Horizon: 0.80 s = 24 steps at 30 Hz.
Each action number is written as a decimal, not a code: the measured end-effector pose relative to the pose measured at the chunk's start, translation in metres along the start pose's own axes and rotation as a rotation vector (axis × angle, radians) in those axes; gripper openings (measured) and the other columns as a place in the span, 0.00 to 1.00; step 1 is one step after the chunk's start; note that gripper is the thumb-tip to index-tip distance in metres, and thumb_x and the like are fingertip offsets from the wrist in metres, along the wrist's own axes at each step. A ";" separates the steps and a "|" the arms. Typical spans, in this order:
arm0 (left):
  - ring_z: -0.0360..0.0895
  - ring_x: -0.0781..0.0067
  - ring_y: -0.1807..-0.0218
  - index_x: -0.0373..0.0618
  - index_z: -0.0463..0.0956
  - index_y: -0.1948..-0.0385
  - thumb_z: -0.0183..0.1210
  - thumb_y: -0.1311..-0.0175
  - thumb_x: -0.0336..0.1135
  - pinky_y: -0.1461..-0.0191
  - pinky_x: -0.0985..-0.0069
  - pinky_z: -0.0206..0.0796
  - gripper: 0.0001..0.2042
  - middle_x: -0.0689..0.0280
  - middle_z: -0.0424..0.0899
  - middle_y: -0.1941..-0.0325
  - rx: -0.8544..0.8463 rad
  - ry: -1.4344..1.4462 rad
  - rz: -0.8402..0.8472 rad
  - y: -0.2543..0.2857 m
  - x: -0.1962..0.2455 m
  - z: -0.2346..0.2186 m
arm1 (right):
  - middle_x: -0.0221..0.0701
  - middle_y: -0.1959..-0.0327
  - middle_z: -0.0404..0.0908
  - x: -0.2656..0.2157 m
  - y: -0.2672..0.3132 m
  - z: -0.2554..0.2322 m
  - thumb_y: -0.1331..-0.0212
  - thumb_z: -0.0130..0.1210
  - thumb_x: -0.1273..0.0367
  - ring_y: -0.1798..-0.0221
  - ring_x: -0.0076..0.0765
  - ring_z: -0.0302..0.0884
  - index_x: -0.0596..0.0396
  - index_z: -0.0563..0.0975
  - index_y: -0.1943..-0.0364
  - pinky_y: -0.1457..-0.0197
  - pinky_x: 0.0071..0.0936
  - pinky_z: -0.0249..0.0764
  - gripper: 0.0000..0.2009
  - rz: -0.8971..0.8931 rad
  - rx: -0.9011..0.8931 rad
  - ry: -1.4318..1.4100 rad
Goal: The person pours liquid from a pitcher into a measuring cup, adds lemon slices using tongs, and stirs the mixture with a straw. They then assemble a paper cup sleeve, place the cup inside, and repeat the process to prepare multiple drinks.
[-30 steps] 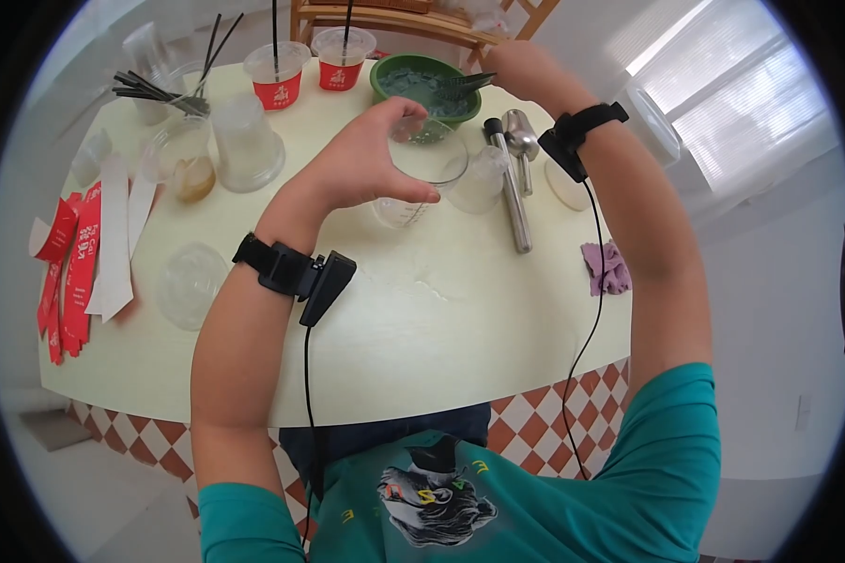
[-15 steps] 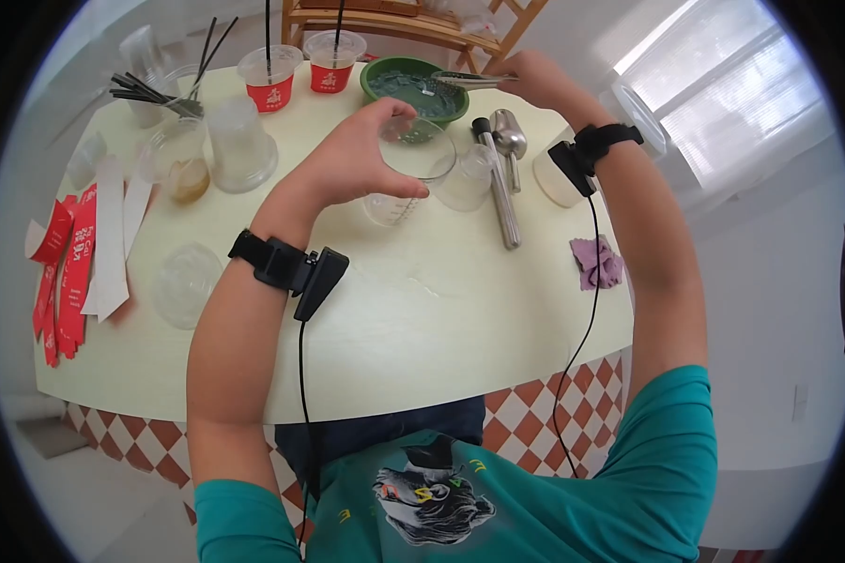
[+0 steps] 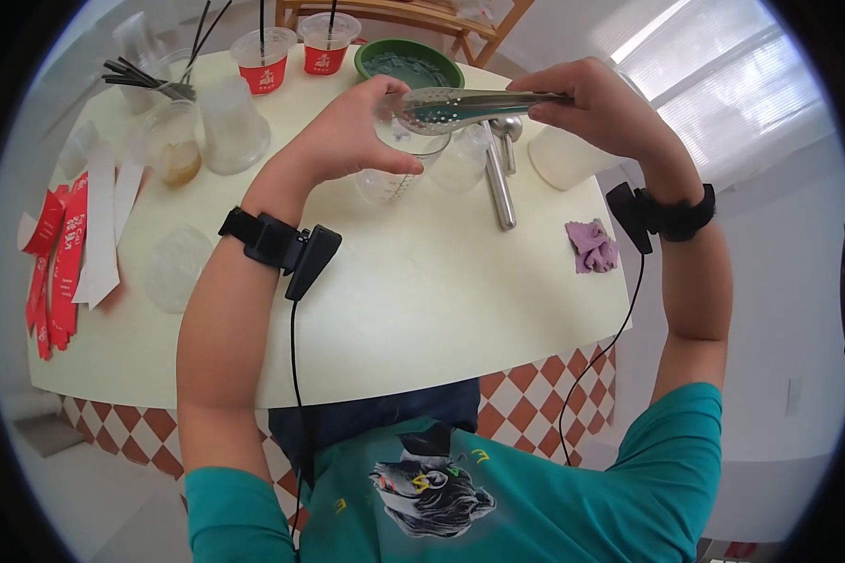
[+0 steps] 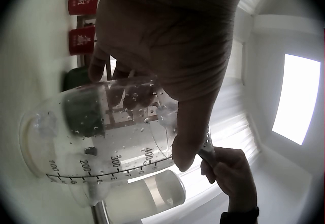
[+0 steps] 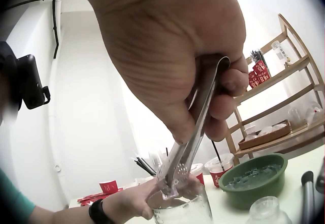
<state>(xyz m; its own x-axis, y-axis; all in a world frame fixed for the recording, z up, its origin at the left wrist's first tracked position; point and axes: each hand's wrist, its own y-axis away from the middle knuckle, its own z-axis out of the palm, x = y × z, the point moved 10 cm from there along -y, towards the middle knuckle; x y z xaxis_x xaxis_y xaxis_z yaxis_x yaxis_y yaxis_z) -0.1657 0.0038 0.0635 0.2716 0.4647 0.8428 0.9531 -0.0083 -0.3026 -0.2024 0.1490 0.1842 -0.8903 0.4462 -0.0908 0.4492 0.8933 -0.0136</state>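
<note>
My left hand holds a clear measuring cup near its rim, thumb in front and fingers behind. Printed numbers and water drops mark the cup wall in the left wrist view. My right hand grips metal tongs, whose perforated ends lie over the cup's mouth. Between the tong tips a clear piece of ice shows in the right wrist view. Behind the cup stands a green bowl with ice pieces in it.
A steel muddler, a scoop and a whitish tub sit right of the cup. A purple cloth lies near the right edge. Red-sleeved cups with straws stand behind; red and white paper sleeves lie left.
My right hand has brought the tongs from the green bowl toward me, over the measuring cup. The left hand keeps its hold on the cup in about the same place.
</note>
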 end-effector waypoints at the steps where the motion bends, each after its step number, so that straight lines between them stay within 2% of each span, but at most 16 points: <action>1: 0.71 0.61 0.40 0.37 0.66 0.43 0.75 0.68 0.42 0.37 0.69 0.62 0.43 0.53 0.75 0.45 -0.005 0.020 -0.010 0.000 0.000 0.000 | 0.32 0.71 0.83 0.001 0.000 0.002 0.42 0.59 0.76 0.72 0.22 0.73 0.60 0.80 0.52 0.66 0.21 0.71 0.13 0.000 0.000 -0.001; 3: 0.70 0.58 0.38 0.37 0.66 0.43 0.76 0.68 0.43 0.36 0.69 0.62 0.44 0.50 0.74 0.43 -0.003 0.039 -0.025 0.002 -0.003 0.000 | 0.32 0.71 0.82 0.003 -0.004 0.001 0.42 0.58 0.75 0.72 0.23 0.73 0.59 0.80 0.52 0.66 0.22 0.71 0.13 -0.018 0.051 -0.075; 5: 0.70 0.58 0.38 0.37 0.66 0.43 0.76 0.68 0.43 0.36 0.69 0.62 0.44 0.50 0.74 0.43 0.056 -0.004 0.036 0.002 0.001 -0.003 | 0.32 0.71 0.82 0.014 -0.008 0.000 0.41 0.58 0.74 0.72 0.23 0.73 0.58 0.80 0.51 0.66 0.22 0.71 0.14 -0.020 0.053 -0.089; 7: 0.70 0.58 0.38 0.37 0.66 0.43 0.76 0.68 0.43 0.37 0.69 0.62 0.44 0.50 0.74 0.43 0.022 0.020 0.025 0.000 -0.003 -0.001 | 0.31 0.71 0.81 0.031 -0.015 0.000 0.41 0.57 0.74 0.71 0.23 0.73 0.58 0.79 0.50 0.66 0.22 0.71 0.14 -0.015 0.058 -0.101; 9: 0.70 0.58 0.38 0.37 0.66 0.43 0.76 0.68 0.43 0.37 0.69 0.63 0.44 0.50 0.74 0.43 -0.013 0.042 0.014 -0.001 -0.004 0.003 | 0.31 0.71 0.80 0.066 -0.026 0.012 0.39 0.54 0.71 0.70 0.24 0.74 0.57 0.77 0.49 0.66 0.24 0.71 0.15 0.136 0.031 -0.088; 10: 0.71 0.61 0.40 0.39 0.66 0.43 0.75 0.68 0.42 0.39 0.68 0.63 0.43 0.54 0.75 0.44 -0.008 0.060 0.017 -0.001 -0.003 0.003 | 0.31 0.71 0.80 0.073 -0.033 0.020 0.39 0.54 0.71 0.70 0.24 0.74 0.57 0.77 0.49 0.66 0.24 0.71 0.15 0.135 0.031 -0.089; 11: 0.71 0.63 0.42 0.40 0.67 0.43 0.74 0.68 0.41 0.40 0.68 0.63 0.42 0.58 0.75 0.45 -0.002 0.077 0.021 0.000 -0.003 0.003 | 0.32 0.70 0.80 0.087 -0.040 0.031 0.39 0.54 0.70 0.70 0.26 0.75 0.57 0.77 0.48 0.65 0.26 0.72 0.15 0.218 0.014 -0.045; 12: 0.71 0.63 0.42 0.40 0.67 0.43 0.74 0.68 0.41 0.40 0.68 0.63 0.42 0.58 0.75 0.45 0.000 0.075 0.020 0.000 -0.003 0.003 | 0.32 0.70 0.80 0.102 -0.047 0.043 0.38 0.53 0.68 0.70 0.27 0.76 0.57 0.77 0.48 0.64 0.28 0.72 0.15 0.301 -0.001 -0.001; 13: 0.71 0.63 0.42 0.40 0.67 0.43 0.74 0.68 0.40 0.40 0.68 0.63 0.41 0.58 0.75 0.45 0.001 0.073 0.015 0.001 -0.003 0.002 | 0.32 0.70 0.80 0.115 -0.057 0.057 0.38 0.53 0.68 0.70 0.27 0.76 0.57 0.77 0.48 0.64 0.28 0.72 0.15 0.296 0.002 -0.001; 15: 0.70 0.64 0.42 0.40 0.67 0.44 0.74 0.68 0.40 0.40 0.68 0.62 0.41 0.59 0.75 0.46 0.004 0.067 0.009 0.001 -0.002 0.001 | 0.37 0.68 0.81 0.132 -0.078 0.080 0.39 0.53 0.67 0.67 0.36 0.78 0.57 0.77 0.49 0.61 0.34 0.73 0.16 0.229 0.046 0.019; 16: 0.70 0.64 0.42 0.40 0.67 0.44 0.74 0.68 0.40 0.40 0.68 0.62 0.41 0.59 0.75 0.46 0.001 0.069 0.009 0.001 -0.001 0.001 | 0.37 0.68 0.81 0.133 -0.085 0.088 0.39 0.53 0.67 0.67 0.36 0.78 0.57 0.77 0.49 0.61 0.34 0.73 0.16 0.224 0.048 0.018; 18: 0.70 0.64 0.42 0.40 0.67 0.44 0.74 0.68 0.40 0.40 0.68 0.62 0.41 0.59 0.75 0.46 0.002 0.067 0.006 0.001 -0.001 0.001 | 0.45 0.62 0.82 0.137 -0.099 0.102 0.44 0.57 0.65 0.55 0.54 0.77 0.57 0.79 0.55 0.50 0.43 0.72 0.15 0.245 0.043 0.061; 20: 0.71 0.59 0.40 0.38 0.67 0.44 0.76 0.68 0.42 0.39 0.69 0.64 0.43 0.51 0.75 0.44 -0.011 0.066 0.012 0.001 0.000 0.001 | 0.45 0.61 0.82 0.137 -0.106 0.110 0.45 0.57 0.64 0.55 0.53 0.77 0.57 0.79 0.56 0.50 0.43 0.72 0.15 0.223 0.062 0.065; 24: 0.71 0.59 0.40 0.39 0.67 0.44 0.75 0.68 0.42 0.38 0.69 0.64 0.42 0.52 0.75 0.44 -0.023 0.058 0.005 0.001 0.001 0.001 | 0.43 0.61 0.82 0.134 -0.112 0.113 0.49 0.59 0.63 0.54 0.51 0.78 0.56 0.79 0.55 0.49 0.43 0.73 0.18 0.213 0.073 0.118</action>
<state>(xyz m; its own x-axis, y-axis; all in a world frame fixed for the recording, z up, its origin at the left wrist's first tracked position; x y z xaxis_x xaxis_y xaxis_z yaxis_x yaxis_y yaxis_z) -0.1651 0.0054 0.0631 0.2828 0.4127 0.8658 0.9544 -0.0311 -0.2970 -0.3632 0.1025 0.0616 -0.7759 0.6306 0.0174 0.6277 0.7745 -0.0785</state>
